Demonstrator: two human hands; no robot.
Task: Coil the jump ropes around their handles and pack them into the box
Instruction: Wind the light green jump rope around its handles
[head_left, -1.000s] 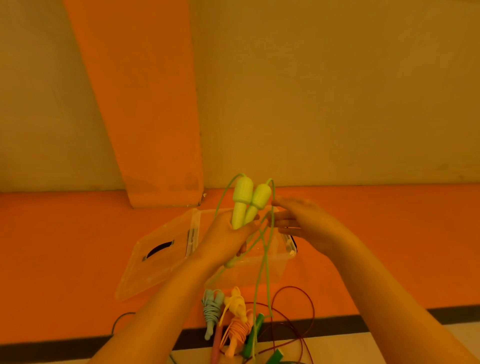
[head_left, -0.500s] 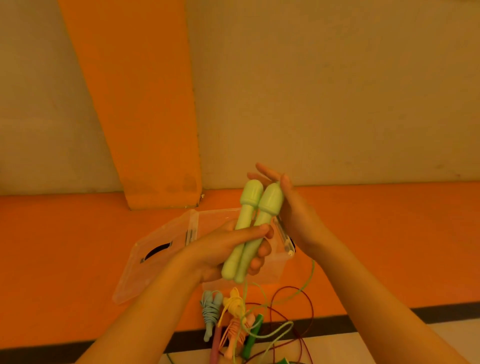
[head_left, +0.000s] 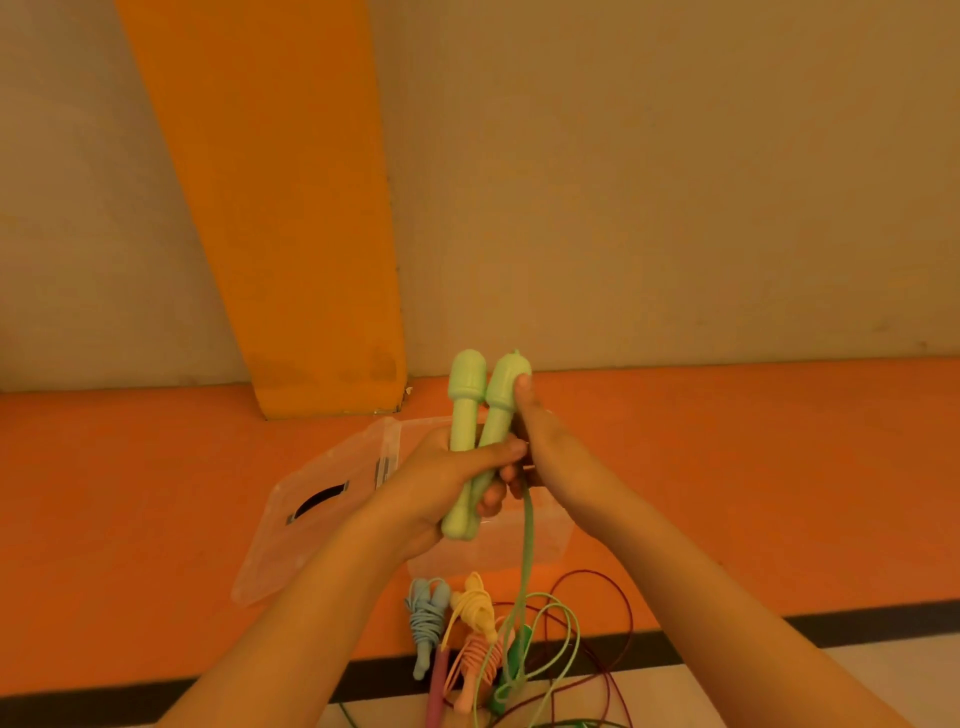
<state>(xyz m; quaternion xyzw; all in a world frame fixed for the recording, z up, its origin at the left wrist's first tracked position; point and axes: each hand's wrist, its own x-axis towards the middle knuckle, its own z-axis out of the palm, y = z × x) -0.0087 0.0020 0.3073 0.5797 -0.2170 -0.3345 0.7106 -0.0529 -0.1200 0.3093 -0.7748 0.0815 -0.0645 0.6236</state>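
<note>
Together, green handles (head_left: 465, 415) stand upright over the clear box (head_left: 545, 540).
My left hand (head_left: 431, 483) grips both; my right hand (head_left: 550, 452) pinches one top, green rope (head_left: 527, 545) dangling below.

Lid (head_left: 332, 509) left of box (head_left: 545, 540)

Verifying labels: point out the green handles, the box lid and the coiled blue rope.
green handles (head_left: 461, 423), head view, left handle's shaft.
box lid (head_left: 291, 551), head view, flat panel below its slot.
coiled blue rope (head_left: 426, 618), head view, wound cord.
</note>
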